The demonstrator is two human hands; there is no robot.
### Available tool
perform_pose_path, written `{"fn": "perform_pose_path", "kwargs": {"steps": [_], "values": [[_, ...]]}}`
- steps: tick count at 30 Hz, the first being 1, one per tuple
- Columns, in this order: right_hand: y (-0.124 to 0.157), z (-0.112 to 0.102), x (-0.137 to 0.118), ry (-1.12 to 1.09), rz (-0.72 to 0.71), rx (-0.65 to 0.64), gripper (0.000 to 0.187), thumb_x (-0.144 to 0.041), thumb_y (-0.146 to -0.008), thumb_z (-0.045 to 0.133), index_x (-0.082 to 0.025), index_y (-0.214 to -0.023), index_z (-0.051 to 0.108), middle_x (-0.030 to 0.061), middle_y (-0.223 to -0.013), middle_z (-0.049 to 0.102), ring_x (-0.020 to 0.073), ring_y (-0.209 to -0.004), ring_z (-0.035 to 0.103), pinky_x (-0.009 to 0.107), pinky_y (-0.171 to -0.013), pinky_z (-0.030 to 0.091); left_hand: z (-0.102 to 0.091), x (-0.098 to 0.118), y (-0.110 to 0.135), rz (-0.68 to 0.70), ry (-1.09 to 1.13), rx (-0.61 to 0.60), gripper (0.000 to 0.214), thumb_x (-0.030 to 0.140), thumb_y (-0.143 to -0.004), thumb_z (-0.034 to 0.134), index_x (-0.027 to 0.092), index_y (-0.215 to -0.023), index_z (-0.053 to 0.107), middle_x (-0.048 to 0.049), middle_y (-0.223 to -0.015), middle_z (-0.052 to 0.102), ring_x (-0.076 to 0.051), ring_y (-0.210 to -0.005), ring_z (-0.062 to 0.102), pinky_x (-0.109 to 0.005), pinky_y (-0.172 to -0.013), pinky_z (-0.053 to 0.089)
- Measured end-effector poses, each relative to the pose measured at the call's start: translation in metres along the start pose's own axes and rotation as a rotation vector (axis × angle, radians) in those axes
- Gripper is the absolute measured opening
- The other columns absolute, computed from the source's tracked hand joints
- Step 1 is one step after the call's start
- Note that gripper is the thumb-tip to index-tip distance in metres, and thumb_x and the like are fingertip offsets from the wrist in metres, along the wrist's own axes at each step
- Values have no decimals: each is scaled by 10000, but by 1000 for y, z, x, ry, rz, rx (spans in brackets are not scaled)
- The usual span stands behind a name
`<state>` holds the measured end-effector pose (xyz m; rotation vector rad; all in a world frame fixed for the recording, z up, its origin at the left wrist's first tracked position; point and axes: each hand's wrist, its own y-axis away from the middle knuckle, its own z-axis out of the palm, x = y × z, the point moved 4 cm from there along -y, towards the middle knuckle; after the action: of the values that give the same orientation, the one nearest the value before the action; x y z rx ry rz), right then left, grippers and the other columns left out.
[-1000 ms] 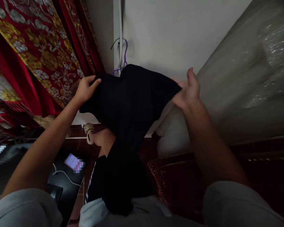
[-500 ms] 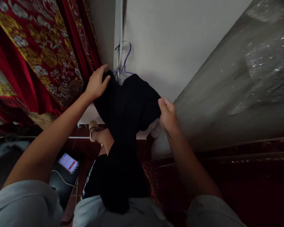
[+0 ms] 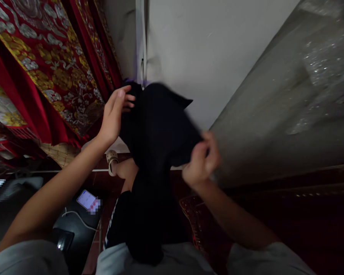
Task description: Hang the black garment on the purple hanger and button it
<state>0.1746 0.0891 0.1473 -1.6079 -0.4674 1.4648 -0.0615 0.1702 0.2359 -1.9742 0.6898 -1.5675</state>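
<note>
A black shirt (image 3: pixel 157 126) hangs in front of me at the wall, its lower part trailing toward my lap. Blurred bits of a purple hanger (image 3: pixel 145 82) show at its top edge; most of the hanger is hidden. My left hand (image 3: pixel 113 112) is at the shirt's upper left, fingers apart and lying against the cloth. My right hand (image 3: pixel 202 158), smeared by motion, pinches the shirt's right edge and draws it out to the side. Above that hand, a pointed corner of dark cloth sticks out to the right.
Red embroidered drapery (image 3: pixel 54 68) hangs on the left. A lit phone (image 3: pixel 88 200) lies on a dark surface (image 3: pixel 80 236) with a pale cable. A pale strap (image 3: pixel 143 42) runs down the white wall (image 3: pixel 206 42). Plastic-wrapped bulk (image 3: pixel 286 107) stands at right; a beige clog (image 3: pixel 112 158) is on my foot.
My right hand has moved down, pulling the shirt's edge with it, and a pointed corner now juts out above. My left hand has turned, thumb upward. The hanger hook has blurred and shifted left.
</note>
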Motion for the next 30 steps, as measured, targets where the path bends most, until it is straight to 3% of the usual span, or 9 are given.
{"fn": "perform_pose_path", "kwargs": {"steps": [4,6,12,16,18,21,25,28,30], "values": [[49,40,-58,-152,-505,-788,363,-484,-909,728,-227,-1163,690,59,-1016,747,181,-836,739,277,-703,610,-1,25,28,-340,152,-188,281,311,-990,561,133,-1163,694,-111,-1010,734,-250,-974,730,-409,-866,595],[45,44,-63,-232,-554,-884,438,-485,-920,723,-193,-1243,675,87,-1144,740,179,-951,745,268,-780,618,-13,34,50,-436,130,-321,219,219,-914,621,142,-1093,720,-108,-969,747,-251,-912,740,-395,-800,612],[-25,21,11,151,-154,-335,387,-324,-893,720,-249,-1271,691,113,-1294,678,299,-1261,621,533,-1106,489,-67,36,90,-514,-65,-523,98,291,-907,699,222,-839,716,-48,-751,703,-227,-698,715,-340,-642,616],[-26,22,56,-45,383,-627,442,-628,-876,675,-218,-1012,771,87,-970,756,287,-978,720,498,-925,590,-83,21,69,-445,-217,-464,112,268,-902,661,187,-831,692,-43,-761,709,-207,-694,701,-335,-635,608],[-23,21,61,-188,571,-587,538,-753,-846,636,-229,-852,757,56,-779,727,259,-837,723,437,-820,614,-84,14,49,-328,-295,-322,60,234,-864,681,176,-878,681,-46,-798,714,-209,-747,706,-362,-694,619],[-41,17,65,-278,655,-269,527,-776,-771,710,-251,-795,729,48,-784,730,272,-913,734,414,-843,613,-80,14,27,-58,-380,-67,293,240,-840,733,164,-1115,664,-103,-1079,726,-245,-999,706,-436,-891,612],[-94,29,88,-408,748,-81,439,-694,-850,681,-259,-865,730,62,-889,757,277,-1033,744,413,-891,610,-62,44,35,398,-560,214,458,306,-951,655,195,-1389,582,-129,-1362,604,-278,-1263,587,-459,-1037,528],[-127,36,111,-456,753,-21,436,-646,-955,563,-245,-887,722,71,-942,768,253,-1061,747,410,-928,600,-38,53,61,544,-615,159,362,257,-1012,531,230,-1362,619,-76,-1094,679,-228,-1045,650,-405,-950,541],[-129,32,122,-445,758,19,466,-642,-987,506,-242,-907,731,76,-957,774,251,-1074,745,431,-950,594,-17,38,77,432,-596,-43,432,202,-1008,502,244,-1433,570,-47,-961,687,-196,-897,665,-349,-863,553]]}}
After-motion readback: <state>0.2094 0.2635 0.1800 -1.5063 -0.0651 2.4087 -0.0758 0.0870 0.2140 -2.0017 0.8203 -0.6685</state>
